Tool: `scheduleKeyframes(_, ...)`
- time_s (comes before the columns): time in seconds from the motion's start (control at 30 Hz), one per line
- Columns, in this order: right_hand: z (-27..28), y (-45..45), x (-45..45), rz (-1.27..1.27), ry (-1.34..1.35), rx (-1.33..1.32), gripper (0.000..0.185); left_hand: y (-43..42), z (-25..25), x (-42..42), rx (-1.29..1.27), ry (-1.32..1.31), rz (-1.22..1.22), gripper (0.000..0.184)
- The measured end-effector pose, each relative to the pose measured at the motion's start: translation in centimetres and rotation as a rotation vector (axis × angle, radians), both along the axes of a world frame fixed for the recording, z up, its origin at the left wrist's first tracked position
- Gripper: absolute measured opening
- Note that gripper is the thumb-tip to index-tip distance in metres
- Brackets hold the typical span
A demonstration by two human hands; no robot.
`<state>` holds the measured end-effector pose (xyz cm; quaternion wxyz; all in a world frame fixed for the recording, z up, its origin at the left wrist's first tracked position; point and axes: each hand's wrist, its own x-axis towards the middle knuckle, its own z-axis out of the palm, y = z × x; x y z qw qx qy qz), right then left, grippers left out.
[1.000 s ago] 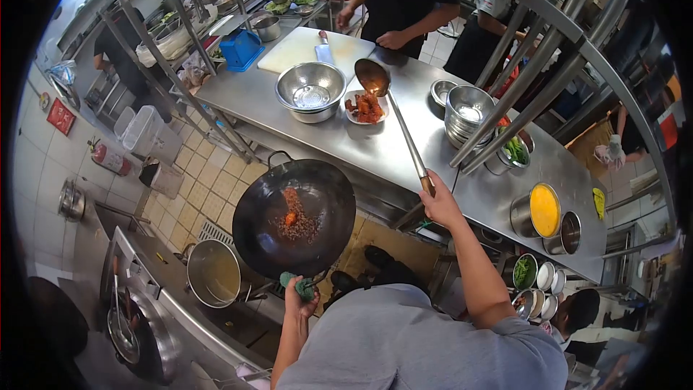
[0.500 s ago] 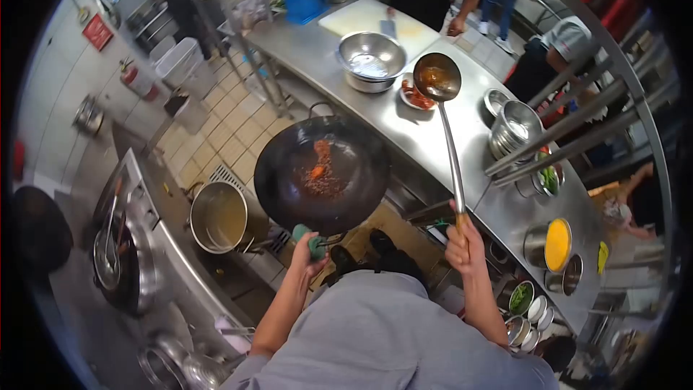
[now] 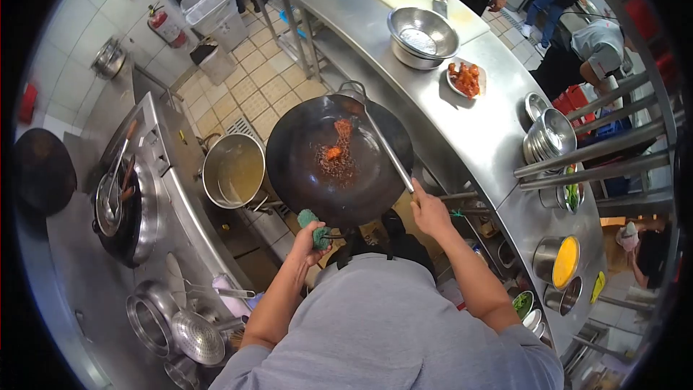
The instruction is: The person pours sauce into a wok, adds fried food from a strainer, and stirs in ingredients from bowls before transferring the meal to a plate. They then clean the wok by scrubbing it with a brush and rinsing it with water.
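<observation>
My left hand (image 3: 312,240) is closed on the near handle of a large dark wok (image 3: 296,155), with a green cloth (image 3: 309,220) between the palm and the metal. Reddish minced bits (image 3: 338,166) and an orange lump lie in the middle of the wok. My right hand (image 3: 431,211) grips the wooden end of a long ladle (image 3: 386,141). The ladle's far end reaches to the wok's far inner wall, where its bowl is hard to make out against the dark metal.
Right of the wok runs a steel counter (image 3: 476,144) with a plate of red glazed pieces (image 3: 467,81), steel bowls (image 3: 424,32) and a pot of yellow liquid (image 3: 567,263). A stockpot (image 3: 234,172) stands to the left, near the stove (image 3: 180,220). Other people stand beyond the counter.
The ladle, which was over the counter near the red pieces with brown liquid in its bowl, has swung left and down into the wok. My left hand still holds the wok.
</observation>
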<state>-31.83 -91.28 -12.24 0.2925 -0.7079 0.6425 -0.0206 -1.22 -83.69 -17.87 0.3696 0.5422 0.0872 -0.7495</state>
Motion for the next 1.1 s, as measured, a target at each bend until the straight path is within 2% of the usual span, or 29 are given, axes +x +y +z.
scheduleKeyframes(0.03, -2.0, 0.9, 0.0, 0.012, 0.0, 0.007, 0.059, 0.3, -0.5, 0.2, -0.003, -0.036, -0.009, 0.027)
scheduleKeyframes(0.07, -4.5, 2.6, -0.3, 0.043, -0.14, -0.054, 0.058, 0.6, -1.0, 0.3, -0.007, -0.072, -0.017, 0.027)
scheduleKeyframes(0.1, -4.8, 3.4, 0.1, 0.073, -0.282, -0.115, 0.056, 0.2, -1.3, 0.2, -0.004, -0.072, -0.007, 0.027)
scheduleKeyframes(0.13, -5.0, 4.4, 0.2, 0.08, -0.285, -0.107, 0.056, -0.4, -1.7, -0.2, 0.001, -0.1, -0.004, 0.028)
scheduleKeyframes(0.2, -1.2, 5.7, 1.9, -0.312, -0.719, 0.794, 0.049, -1.5, -3.0, -1.1, 0.012, -0.137, 0.006, 0.029)
scheduleKeyframes(0.23, -0.3, 5.7, 1.9, -0.306, -0.725, 0.798, 0.049, -2.2, -4.0, -1.6, 0.064, -0.144, 0.022, 0.029)
scheduleKeyframes(0.3, 0.8, 5.1, 0.9, -0.508, -1.158, 1.272, 0.041, -2.6, -5.1, -1.8, 0.111, -0.156, 0.033, 0.029)
scheduleKeyframes(0.43, 1.3, 6.7, -2.3, -0.556, -1.39, 1.403, 0.036, -0.8, -5.3, -1.9, 0.131, -0.079, 0.088, 0.026)
scheduleKeyframes(0.53, 3.9, 7.4, -4.1, -0.511, -1.531, 1.374, 0.039, 1.6, -4.8, -0.6, 0.109, 0.083, 0.123, 0.023)
scheduleKeyframes(0.57, 4.6, 7.6, -4.9, -0.518, -1.561, 1.339, 0.048, 2.3, -3.4, -0.8, 0.115, 0.071, 0.141, 0.024)
scheduleKeyframes(0.6, 6.0, 7.5, -5.6, -0.529, -1.585, 1.286, 0.048, 2.6, -1.8, -1.1, 0.117, 0.062, 0.15, 0.025)
scheduleKeyframes(0.73, 11.8, 8.6, -8.6, -0.557, -1.631, 0.983, 0.054, 3.4, -1.8, -0.6, 0.021, 0.193, 0.083, 0.021)
scheduleKeyframes(0.8, 14.9, 8.6, -9.2, -0.5, -1.408, 0.576, 0.057, 2.5, -1.7, -1.1, -0.011, 0.228, 0.059, 0.021)
scheduleKeyframes(0.83, 15.8, 8.5, -9.3, -0.519, -1.223, 0.421, 0.057, 2.1, -1.6, -1.2, 0.019, 0.161, 0.094, 0.021)
scheduleKeyframes(0.87, 15.9, 8.1, -9.3, -0.525, -1.226, 0.415, 0.057, 1.8, -1.4, -1.3, 0.048, 0.092, 0.136, 0.021)
scheduleKeyframes(0.93, 15.3, 6.9, -9.0, -0.527, -0.881, 0.039, 0.057, 1.4, -1.6, -1.3, 0.063, 0.066, 0.158, 0.021)
scheduleKeyframes(1.0, 13.3, 5.2, -8.8, -0.557, -0.836, -0.07, 0.056, 1.0, -1.7, -0.9, 0.072, 0.045, 0.138, 0.021)
scheduleKeyframes(1.07, 11.3, 3.3, -9.1, -0.509, -0.283, -0.324, 0.06, 0.9, -2.3, -0.6, 0.03, 0.048, 0.11, 0.024)
scheduleKeyframes(1.1, 10.2, 2.3, -9.8, -0.574, -0.389, -0.282, 0.058, 0.7, -2.4, -0.6, 0.052, 0.054, 0.125, 0.022)
